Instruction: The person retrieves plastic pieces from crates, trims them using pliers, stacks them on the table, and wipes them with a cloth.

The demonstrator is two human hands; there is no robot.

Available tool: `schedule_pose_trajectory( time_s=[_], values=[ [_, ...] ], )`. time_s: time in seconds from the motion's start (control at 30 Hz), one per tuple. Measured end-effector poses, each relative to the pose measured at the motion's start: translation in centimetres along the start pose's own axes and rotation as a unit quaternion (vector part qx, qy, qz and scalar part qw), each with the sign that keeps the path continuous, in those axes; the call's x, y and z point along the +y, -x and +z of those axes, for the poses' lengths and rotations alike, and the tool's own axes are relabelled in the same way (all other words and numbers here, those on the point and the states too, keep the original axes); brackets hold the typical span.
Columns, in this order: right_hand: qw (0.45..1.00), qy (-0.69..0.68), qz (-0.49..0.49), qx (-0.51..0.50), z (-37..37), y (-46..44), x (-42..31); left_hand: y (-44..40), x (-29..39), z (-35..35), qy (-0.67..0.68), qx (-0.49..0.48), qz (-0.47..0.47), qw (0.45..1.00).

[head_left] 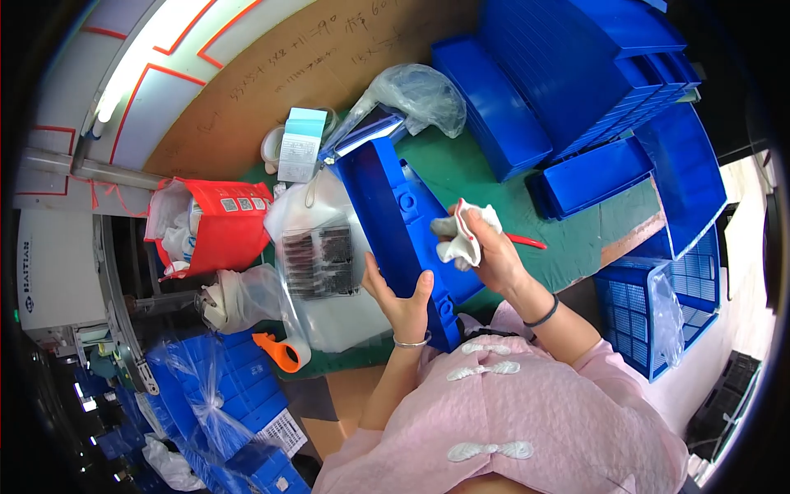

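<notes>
A blue plastic bin (378, 198) is tilted up in front of me, its near end close to my pink top. My left hand (401, 302) is on the bin's left edge, thumb raised and fingers spread along its side. Crumpled in my right hand (487, 251) is a white cloth (467, 236), held above the bin's right part. Behind my right hand a red pen-like stick (527, 241) shows. Left of the bin, dark strips (319, 262) lie on clear plastic sheets (354, 317).
Stacked blue bins (568, 74) stand at the back right, with a blue crate (634, 305) below. A red bag (226, 222), an orange tape dispenser (280, 352) and a plastic bag (247, 296) sit at left. Behind are a light-blue box (302, 144) and a clear bag (424, 95).
</notes>
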State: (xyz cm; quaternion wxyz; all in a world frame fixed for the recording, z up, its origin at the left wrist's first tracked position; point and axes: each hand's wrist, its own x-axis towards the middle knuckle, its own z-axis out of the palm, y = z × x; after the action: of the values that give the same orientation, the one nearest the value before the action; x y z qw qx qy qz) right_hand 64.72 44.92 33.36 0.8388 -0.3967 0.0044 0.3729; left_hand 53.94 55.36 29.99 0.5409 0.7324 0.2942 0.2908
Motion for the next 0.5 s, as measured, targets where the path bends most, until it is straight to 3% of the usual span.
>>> schedule_pose_trajectory(
  time_s=[0.07, 0.13, 0.17, 0.2, 0.27, 0.4, 0.47, 0.5],
  values=[
    [0.999, -0.002, -0.046, -0.01, 1.1, -1.1, -1.0, 0.2, -0.2, 0.0, 0.015, -0.025, 0.002, 1.0],
    [0.958, 0.243, -0.126, -0.084, 1.9, -1.8, -2.3, 0.2, -0.2, 0.0, 0.028, -0.05, 0.005, 0.998],
    [0.948, 0.295, -0.083, -0.09, 2.5, -2.1, -3.0, 0.1, 0.0, -0.2, 0.034, -0.074, 0.01, 0.997],
    [0.957, 0.264, -0.028, -0.119, 2.5, -2.5, -3.6, -0.1, 0.1, -0.3, 0.039, -0.096, 0.015, 0.995],
    [0.91, 0.389, -0.032, -0.141, 2.2, -3.5, -4.4, -0.4, -0.1, -0.8, 0.036, -0.103, 0.02, 0.994],
    [0.915, 0.365, 0.021, -0.17, 2.6, -4.1, -6.4, -1.4, 0.4, -1.3, 0.041, -0.164, 0.004, 0.986],
    [0.874, 0.453, 0.029, -0.175, 2.6, -4.6, -6.9, -1.6, 0.5, -1.2, 0.058, -0.191, -0.021, 0.98],
    [0.854, 0.48, -0.015, -0.198, 2.5, -4.9, -6.8, -1.7, 0.2, -1.0, 0.041, -0.208, -0.014, 0.977]
  ],
)
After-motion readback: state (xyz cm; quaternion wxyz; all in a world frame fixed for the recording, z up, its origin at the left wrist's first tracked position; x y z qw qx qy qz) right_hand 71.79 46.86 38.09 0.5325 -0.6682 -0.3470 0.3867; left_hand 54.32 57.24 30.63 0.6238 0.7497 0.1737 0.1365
